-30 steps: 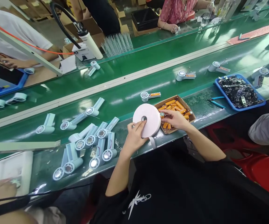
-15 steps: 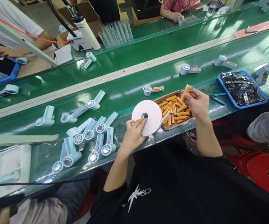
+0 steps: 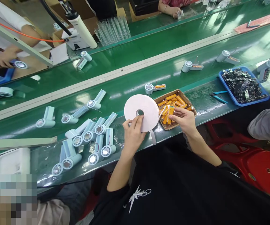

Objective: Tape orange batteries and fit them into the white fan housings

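Observation:
My left hand (image 3: 135,132) grips a large white roll of tape (image 3: 135,104), its fingers at the core hole. A loose strip of tape (image 3: 153,137) hangs from the roll's lower side, and another short strip stands out on its right. Between the thumb and fingers of my right hand (image 3: 184,118) is an orange battery (image 3: 171,111), close to the roll's right edge. Beneath it stands a cardboard box (image 3: 191,101) of orange batteries. Just behind the roll lies a light blue fan housing (image 3: 149,88) with an orange battery in its handle.
Several light blue fan housings (image 3: 94,157) lie to the left. On the right are blue-handled pliers (image 3: 219,97) and a blue tray (image 3: 239,103) of circuit boards. A green conveyor belt (image 3: 130,79) runs behind. Co-workers sit nearby; a red stool (image 3: 263,168) stands at right.
My right hand has brought the battery left and down, from the box's far right corner to beside the tape roll. The roll has shifted slightly left and up in my left hand.

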Available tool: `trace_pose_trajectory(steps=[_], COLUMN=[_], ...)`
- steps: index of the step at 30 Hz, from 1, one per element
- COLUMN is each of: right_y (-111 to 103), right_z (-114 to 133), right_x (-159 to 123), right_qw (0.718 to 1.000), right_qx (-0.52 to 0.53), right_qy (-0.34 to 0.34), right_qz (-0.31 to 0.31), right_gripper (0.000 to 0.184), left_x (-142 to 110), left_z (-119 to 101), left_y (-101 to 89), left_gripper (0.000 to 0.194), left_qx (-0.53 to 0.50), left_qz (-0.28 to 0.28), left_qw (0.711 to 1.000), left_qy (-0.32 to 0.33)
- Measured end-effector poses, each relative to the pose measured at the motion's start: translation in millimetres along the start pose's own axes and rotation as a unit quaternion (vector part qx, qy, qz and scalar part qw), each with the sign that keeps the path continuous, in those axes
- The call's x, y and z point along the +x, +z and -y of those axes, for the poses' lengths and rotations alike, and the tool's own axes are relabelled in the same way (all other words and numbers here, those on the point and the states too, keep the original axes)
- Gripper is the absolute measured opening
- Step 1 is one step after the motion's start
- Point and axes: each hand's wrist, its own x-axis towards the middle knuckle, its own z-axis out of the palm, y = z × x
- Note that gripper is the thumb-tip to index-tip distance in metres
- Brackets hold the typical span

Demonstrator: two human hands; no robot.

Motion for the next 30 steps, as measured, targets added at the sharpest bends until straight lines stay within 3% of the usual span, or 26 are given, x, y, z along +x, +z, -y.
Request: trace_pose_trajectory(steps=[10,12,15,17,20,22,23,25,26,28,30], right_y=[-4.1,3.3,25.3,32.0,4.0,-35.8,-56.0,-85.8,-93.3,-96.1,-94.1], right_z=[3.2,-0.3,-10.8,-15.5,-7.8,7.6,16.6,32.3,38.2,46.0,51.5], right_x=[9.9,12.5,10.2,8.0,12.7,23.4,31.1,49.1,57.2,65.6,60.6], right_qw=[0.996,0.999,0.990,0.984,0.995,0.993,0.984,0.959,0.955,0.955,0.959], right_qx=[-0.043,0.001,0.095,0.113,0.055,0.003,-0.014,-0.023,-0.026,-0.054,-0.167], right_qy=[0.053,0.026,-0.056,-0.077,-0.047,-0.069,-0.106,-0.186,-0.213,-0.248,-0.229], right_qz=[0.052,0.021,-0.088,-0.112,-0.071,-0.099,-0.144,-0.212,-0.207,-0.156,-0.016], right_gripper=[0.067,0.068,0.068,0.067,0.065,0.056,0.049,0.038,0.035,0.036,0.040], left_x=[-9.0,-6.6,-5.0,-11.9,-36.2,-48.3,-47.8,-27.3,-7.8,40.7,85.8], left_z=[-4.3,-9.8,-28.4,-42.2,-55.8,-62.4,-66.2,-72.7,-72.7,-60.3,-30.1], left_y=[19.3,25.1,37.2,43.9,44.6,40.3,38.5,38.2,39.6,42.1,39.0], left_gripper=[0.057,0.052,0.049,0.046,0.045,0.050,0.055,0.066,0.073,0.085,0.084], left_qx=[-0.022,-0.021,-0.021,-0.026,-0.043,-0.061,-0.071,-0.090,-0.099,-0.126,-0.152], left_qz=[-0.019,-0.034,-0.046,-0.030,0.040,0.096,0.119,0.154,0.167,0.184,0.166], left_qw=[0.999,0.999,0.998,0.998,0.998,0.993,0.989,0.977,0.971,0.957,0.954], left_qy=[0.013,-0.003,-0.029,-0.040,-0.024,0.027,0.057,0.113,0.137,0.186,0.196])
